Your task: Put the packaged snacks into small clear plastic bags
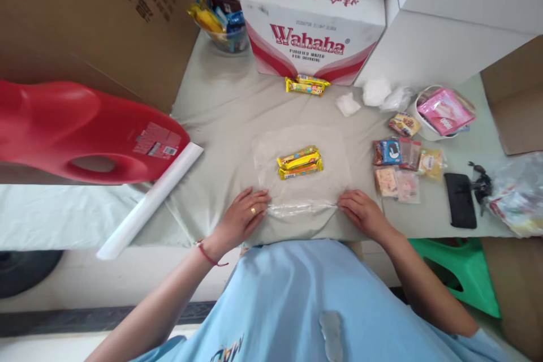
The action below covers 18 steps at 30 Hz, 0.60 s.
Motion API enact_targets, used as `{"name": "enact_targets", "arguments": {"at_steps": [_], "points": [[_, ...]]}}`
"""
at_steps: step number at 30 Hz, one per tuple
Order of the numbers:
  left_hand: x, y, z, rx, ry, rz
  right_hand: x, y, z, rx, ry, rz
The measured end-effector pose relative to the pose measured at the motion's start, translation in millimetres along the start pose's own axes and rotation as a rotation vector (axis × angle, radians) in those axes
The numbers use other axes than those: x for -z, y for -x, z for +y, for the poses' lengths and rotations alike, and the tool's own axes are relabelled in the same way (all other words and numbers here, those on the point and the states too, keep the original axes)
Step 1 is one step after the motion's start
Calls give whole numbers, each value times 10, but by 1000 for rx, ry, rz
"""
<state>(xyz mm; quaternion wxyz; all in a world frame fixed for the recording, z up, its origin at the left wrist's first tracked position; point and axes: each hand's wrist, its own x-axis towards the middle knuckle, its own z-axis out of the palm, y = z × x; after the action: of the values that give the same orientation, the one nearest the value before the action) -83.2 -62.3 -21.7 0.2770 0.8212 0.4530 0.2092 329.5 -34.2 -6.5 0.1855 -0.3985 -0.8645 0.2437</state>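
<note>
A thin sheet of clear plastic film [305, 134] lies spread on the cloth-covered table in front of me. Two yellow wrapped snack sticks [300, 163] rest side by side near its middle. At the film's near left corner, my left hand [246, 212] has its fingers closed on the edge; a ring and a red wrist cord show on it. My right hand [360, 210] grips the near right corner in the same way. Between the hands the near edge is pulled straight and slightly bunched. The thumbs are partly hidden.
Left lie a white roll [150, 201] and a large red jug [93, 130]. At the back stand a Wahaba carton [314, 34], more yellow sticks [305, 85] and a snack bowl [227, 39]. Rightward are small packets [387, 153], a white tub [430, 130] and a black phone [460, 201].
</note>
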Motion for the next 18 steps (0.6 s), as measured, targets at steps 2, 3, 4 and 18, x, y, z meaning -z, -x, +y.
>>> {"name": "enact_targets", "arguments": {"at_steps": [2, 3, 4, 18], "points": [[86, -20, 51, 57, 30, 48, 151, -75, -44, 8, -34, -38], [135, -50, 63, 90, 37, 87, 236, -152, -48, 9, -36, -52], [185, -94, 62, 120, 39, 133, 322, -259, -37, 14, -25, -62], [197, -942, -499, 488, -151, 513, 582, -2022, 323, -131, 463, -301]]}}
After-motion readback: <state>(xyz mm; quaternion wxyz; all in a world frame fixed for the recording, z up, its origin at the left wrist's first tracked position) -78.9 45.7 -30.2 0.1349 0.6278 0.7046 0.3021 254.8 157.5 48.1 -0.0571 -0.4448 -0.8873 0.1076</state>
